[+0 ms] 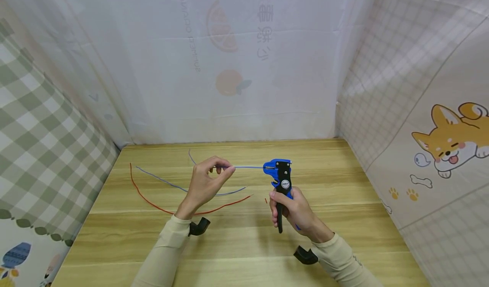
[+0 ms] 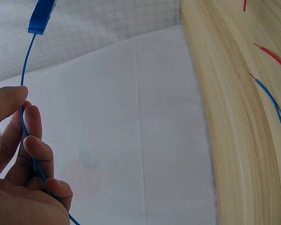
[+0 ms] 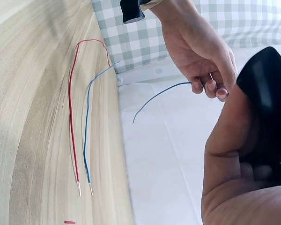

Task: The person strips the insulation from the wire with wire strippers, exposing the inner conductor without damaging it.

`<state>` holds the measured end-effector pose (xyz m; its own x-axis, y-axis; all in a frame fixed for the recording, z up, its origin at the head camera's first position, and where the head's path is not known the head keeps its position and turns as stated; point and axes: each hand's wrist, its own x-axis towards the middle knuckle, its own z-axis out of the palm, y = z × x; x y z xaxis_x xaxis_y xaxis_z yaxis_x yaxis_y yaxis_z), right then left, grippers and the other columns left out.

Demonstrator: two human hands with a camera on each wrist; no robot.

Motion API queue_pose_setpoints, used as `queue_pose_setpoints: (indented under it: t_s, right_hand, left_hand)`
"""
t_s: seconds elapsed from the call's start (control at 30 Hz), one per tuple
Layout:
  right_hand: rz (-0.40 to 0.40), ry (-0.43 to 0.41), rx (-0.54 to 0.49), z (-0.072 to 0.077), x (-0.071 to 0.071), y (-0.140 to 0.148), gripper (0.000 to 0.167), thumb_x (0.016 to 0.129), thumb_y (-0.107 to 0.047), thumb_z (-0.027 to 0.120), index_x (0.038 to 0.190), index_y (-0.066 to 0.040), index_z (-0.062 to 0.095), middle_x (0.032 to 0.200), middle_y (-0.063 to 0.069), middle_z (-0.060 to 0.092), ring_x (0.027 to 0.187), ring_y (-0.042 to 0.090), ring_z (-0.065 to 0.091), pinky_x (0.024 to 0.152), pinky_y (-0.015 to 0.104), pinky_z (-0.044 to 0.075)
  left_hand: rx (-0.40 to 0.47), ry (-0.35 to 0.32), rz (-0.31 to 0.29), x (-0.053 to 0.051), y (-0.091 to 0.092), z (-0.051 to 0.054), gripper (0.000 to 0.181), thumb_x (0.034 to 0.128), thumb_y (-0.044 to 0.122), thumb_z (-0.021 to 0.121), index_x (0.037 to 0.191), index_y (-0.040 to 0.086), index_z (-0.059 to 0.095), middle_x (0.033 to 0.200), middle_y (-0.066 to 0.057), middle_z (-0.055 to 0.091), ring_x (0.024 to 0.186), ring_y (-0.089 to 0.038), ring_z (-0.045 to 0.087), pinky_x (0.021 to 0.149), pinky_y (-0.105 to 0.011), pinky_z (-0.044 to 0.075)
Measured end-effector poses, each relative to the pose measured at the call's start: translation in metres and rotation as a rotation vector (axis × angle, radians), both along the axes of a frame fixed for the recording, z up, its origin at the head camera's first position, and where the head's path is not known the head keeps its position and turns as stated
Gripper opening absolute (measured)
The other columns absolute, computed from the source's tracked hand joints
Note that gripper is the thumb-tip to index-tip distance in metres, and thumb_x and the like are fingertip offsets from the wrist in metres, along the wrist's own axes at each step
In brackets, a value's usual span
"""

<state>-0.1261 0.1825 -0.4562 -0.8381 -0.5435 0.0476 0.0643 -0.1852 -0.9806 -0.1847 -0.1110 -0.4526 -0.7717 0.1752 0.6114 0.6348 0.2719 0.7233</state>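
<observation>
My left hand (image 1: 206, 185) pinches a blue wire (image 1: 248, 167) between thumb and fingers above the table. The wire runs right, its end inside the blue head of a wire stripper (image 1: 283, 174); its loose tail (image 3: 154, 96) hangs out behind the hand. My right hand (image 1: 299, 210) grips the black and blue handles of that tool, held upright. In the left wrist view, the wire enters the stripper's blue nose (image 2: 40, 18) and passes along the curled fingers (image 2: 40, 150). The head hides the wire's end.
On the wooden table (image 1: 336, 176) lie a red wire (image 1: 149, 201) and another blue wire (image 1: 164, 179), each with a bare metal end at the right. A short red piece (image 1: 266, 201) lies near the stripper. Fabric walls enclose the table at the back and sides.
</observation>
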Motion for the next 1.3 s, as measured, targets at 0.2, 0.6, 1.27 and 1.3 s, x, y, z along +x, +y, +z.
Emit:
queue_pose_setpoints:
  t_s: [0.2,0.6,1.27,1.3]
  right_hand:
    - [-0.001,0.0,-0.019,-0.0003,0.0001,-0.0009,0.036,0.119,-0.014,0.049,0.086,-0.001,0.057,0.071,-0.007,0.064,0.06,0.01,0.065,0.056,0.028,0.062]
    - [-0.013,0.013,-0.03,-0.003,-0.0006,-0.0017,0.043,0.117,-0.012,0.05,0.089,0.019,0.04,0.07,-0.005,0.062,0.059,0.008,0.063,0.054,0.028,0.06]
    - [-0.036,0.001,-0.033,-0.0068,-0.0005,-0.0029,0.047,0.116,-0.011,0.05,0.089,0.024,0.035,0.066,-0.006,0.061,0.056,0.007,0.061,0.05,0.028,0.058]
    - [-0.038,0.0,-0.031,-0.0069,-0.0006,-0.003,0.047,0.116,-0.011,0.05,0.089,0.024,0.034,0.066,-0.006,0.061,0.055,0.007,0.061,0.05,0.028,0.058]
  left_hand:
    - [0.002,0.005,-0.001,0.0,0.0,-0.0015,0.008,0.1001,0.004,0.085,0.1,0.012,0.082,0.09,-0.005,0.08,0.081,-0.013,0.058,0.077,-0.022,0.045]
    - [0.01,0.003,0.0,0.0018,0.0012,-0.0004,0.009,0.0996,0.004,0.085,0.099,0.012,0.081,0.09,-0.005,0.079,0.081,-0.015,0.058,0.077,-0.022,0.045]
    - [0.013,0.004,0.002,0.0021,0.0016,0.0006,0.009,0.0992,0.004,0.086,0.098,0.012,0.081,0.09,-0.005,0.08,0.081,-0.015,0.058,0.077,-0.021,0.045]
    - [0.014,0.005,0.002,0.0022,0.0016,0.0003,0.009,0.0992,0.004,0.086,0.098,0.012,0.081,0.09,-0.005,0.079,0.081,-0.015,0.058,0.077,-0.021,0.045]
